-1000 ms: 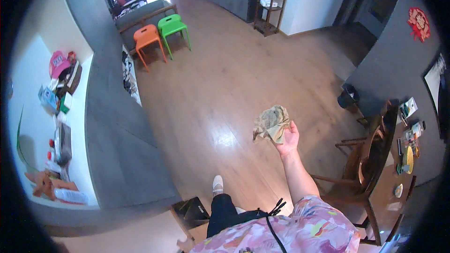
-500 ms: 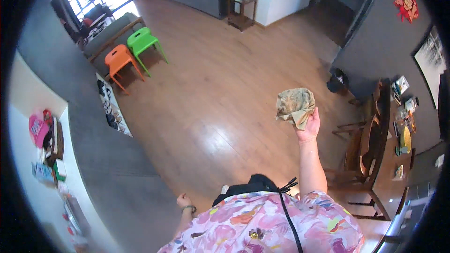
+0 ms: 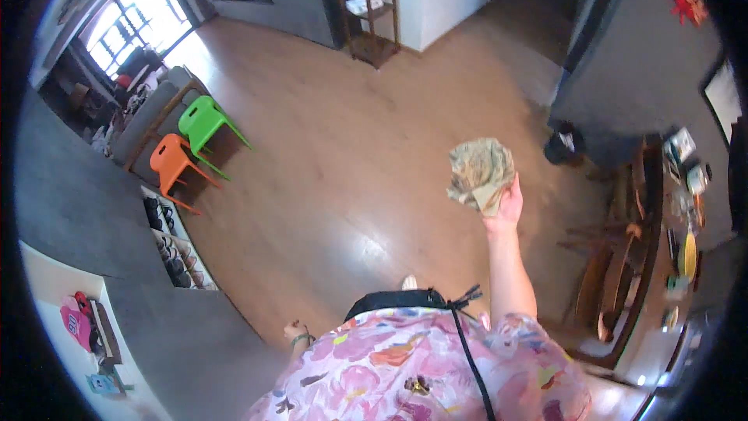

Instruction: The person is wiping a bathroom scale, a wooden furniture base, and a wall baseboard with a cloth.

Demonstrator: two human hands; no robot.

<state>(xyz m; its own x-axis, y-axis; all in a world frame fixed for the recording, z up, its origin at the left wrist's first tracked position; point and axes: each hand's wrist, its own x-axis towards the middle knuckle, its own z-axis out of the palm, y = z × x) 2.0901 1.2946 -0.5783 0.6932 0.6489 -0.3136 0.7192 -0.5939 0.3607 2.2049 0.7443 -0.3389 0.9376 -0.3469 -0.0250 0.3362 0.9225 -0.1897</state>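
My right hand (image 3: 508,204) is held out in front of me, closed on the lower right edge of a crumpled cloth (image 3: 479,171). The cloth has a mottled tan and green pattern and hangs over the wooden floor, touching nothing else. Low at my left side is my left hand (image 3: 294,331), its fingers curled in, with a bracelet on the wrist; I see nothing in it. It is close to the grey wall panel on the left.
Orange (image 3: 176,162) and green (image 3: 204,121) stools stand by a grey sofa (image 3: 148,113). A shoe shelf (image 3: 187,257) is set into the left wall. On the right is a long wooden table (image 3: 650,281) with chairs and small items; a black bin (image 3: 562,145) stands beyond. Ahead is a wooden stand (image 3: 376,51).
My view has shifted: the stools and shoe shelf sit lower and farther left, and the shelf shows more. My right hand still holds the cloth. A foot has come into view below me.
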